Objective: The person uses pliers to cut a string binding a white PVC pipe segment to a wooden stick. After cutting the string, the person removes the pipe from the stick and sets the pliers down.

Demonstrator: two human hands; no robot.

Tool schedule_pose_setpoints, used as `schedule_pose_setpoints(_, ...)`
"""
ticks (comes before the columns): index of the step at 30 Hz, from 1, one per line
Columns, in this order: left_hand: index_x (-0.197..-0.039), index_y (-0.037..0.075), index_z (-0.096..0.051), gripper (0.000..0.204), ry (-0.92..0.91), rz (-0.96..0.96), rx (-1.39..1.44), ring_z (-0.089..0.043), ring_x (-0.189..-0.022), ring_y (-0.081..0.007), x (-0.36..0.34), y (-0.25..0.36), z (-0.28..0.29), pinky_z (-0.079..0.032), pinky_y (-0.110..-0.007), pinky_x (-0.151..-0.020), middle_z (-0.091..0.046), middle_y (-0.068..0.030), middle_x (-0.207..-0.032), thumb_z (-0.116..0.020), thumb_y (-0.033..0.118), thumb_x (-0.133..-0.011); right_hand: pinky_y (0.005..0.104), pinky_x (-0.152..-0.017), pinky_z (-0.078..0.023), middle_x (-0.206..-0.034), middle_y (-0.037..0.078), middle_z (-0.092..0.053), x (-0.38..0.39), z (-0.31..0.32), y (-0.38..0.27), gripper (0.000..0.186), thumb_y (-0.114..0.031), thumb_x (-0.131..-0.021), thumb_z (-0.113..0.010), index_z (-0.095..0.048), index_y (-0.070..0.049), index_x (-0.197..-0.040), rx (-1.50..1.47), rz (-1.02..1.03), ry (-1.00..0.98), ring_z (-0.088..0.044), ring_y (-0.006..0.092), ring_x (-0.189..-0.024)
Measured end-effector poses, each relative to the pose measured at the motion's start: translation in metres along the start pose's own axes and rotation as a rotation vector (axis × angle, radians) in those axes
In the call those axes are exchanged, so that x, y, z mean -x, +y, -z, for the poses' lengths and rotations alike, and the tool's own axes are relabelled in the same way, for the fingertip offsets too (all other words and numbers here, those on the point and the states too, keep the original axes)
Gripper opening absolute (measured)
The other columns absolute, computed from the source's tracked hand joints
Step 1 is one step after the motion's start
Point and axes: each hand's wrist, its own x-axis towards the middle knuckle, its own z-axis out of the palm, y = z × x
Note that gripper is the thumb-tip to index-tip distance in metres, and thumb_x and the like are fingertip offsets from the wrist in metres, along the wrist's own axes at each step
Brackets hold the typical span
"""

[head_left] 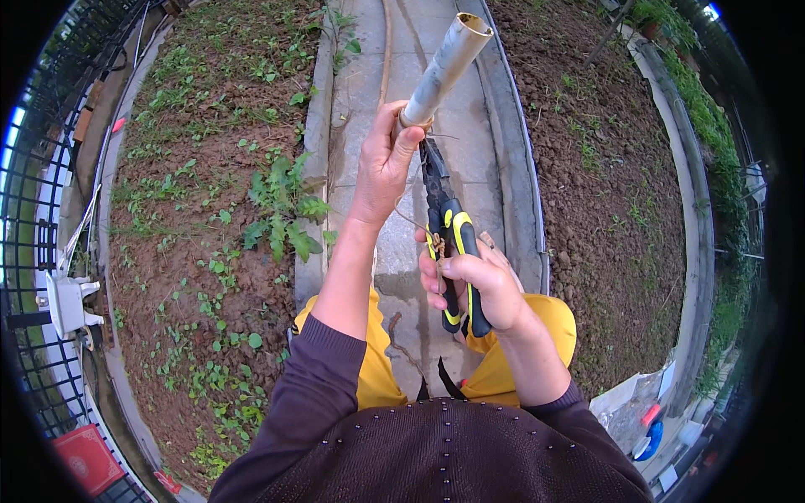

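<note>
My left hand (pixel 384 172) is wrapped round a silvery metal pipe (pixel 444 71), whose open end tilts up and away from me. In my right hand (pixel 496 292) are pliers (pixel 438 180) with black and yellow handles. Their jaws point up to the pipe just below my left thumb; whether they grip anything there I cannot tell. A thin brownish wire (pixel 401 208) loops from near the pipe down to a twisted tangle (pixel 438 245) beside the plier handles at my right fingers. The pipe's lower part is hidden behind my left hand.
A paved path (pixel 365 71) runs ahead between raised concrete edges. A hose (pixel 386 50) lies along it. The left soil bed (pixel 180 285) holds small green plants; the right bed (pixel 604 210) is mostly brown soil. A white lamp-like fixture (pixel 71 303) hangs on the dark fence.
</note>
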Motion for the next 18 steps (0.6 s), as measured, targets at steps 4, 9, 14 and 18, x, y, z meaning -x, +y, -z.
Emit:
schedule_pose_setpoints(4,-0.119,0.002,-0.054,0.045,-0.048,0.015,0.084,-0.051,-0.090,-0.0080,0.002,-0.001,-0.006,-0.041,-0.023,-0.083,-0.059,-0.0011,-0.099,-0.058,0.042,-0.097,0.0276,-0.061,-0.045,-0.082,0.005,-0.051,0.008,-0.008,0.011,0.044,-0.013,-0.082,-0.053,-0.044,0.003,-0.122,0.167,0.036,0.109,-0.051,0.0121,-0.068)
schedule_pose_setpoints(9,-0.120,0.002,-0.056,0.043,-0.097,0.005,0.105,-0.057,-0.088,-0.0089,0.011,-0.001,-0.014,-0.046,-0.025,-0.083,-0.064,-0.0029,-0.099,-0.062,0.037,-0.096,0.0301,-0.061,-0.046,-0.074,0.007,-0.052,0.025,-0.017,0.024,0.042,-0.019,-0.085,-0.056,-0.042,0.003,-0.118,0.472,0.088,0.286,-0.053,0.0154,-0.061)
schedule_pose_setpoints(14,-0.116,0.004,-0.059,0.037,-0.125,0.035,0.185,-0.052,-0.081,-0.0064,0.020,0.005,-0.022,-0.043,-0.021,-0.073,-0.064,0.0002,-0.091,-0.066,0.033,-0.094,0.0411,-0.070,-0.048,-0.078,0.016,-0.055,0.041,-0.018,0.034,0.038,-0.019,-0.085,-0.058,-0.040,0.005,-0.109,0.825,0.147,0.424,-0.059,0.0277,-0.072)
schedule_pose_setpoints(18,-0.124,0.003,-0.057,0.041,-0.207,0.098,0.089,-0.058,-0.089,-0.0069,0.019,0.002,-0.025,-0.046,-0.022,-0.079,-0.066,0.0000,-0.095,-0.064,0.032,-0.095,0.0369,-0.068,-0.048,-0.075,0.014,-0.054,0.037,-0.005,0.037,0.042,-0.018,-0.085,-0.058,-0.040,0.005,-0.116,0.771,0.156,0.418,-0.059,0.0244,-0.069)
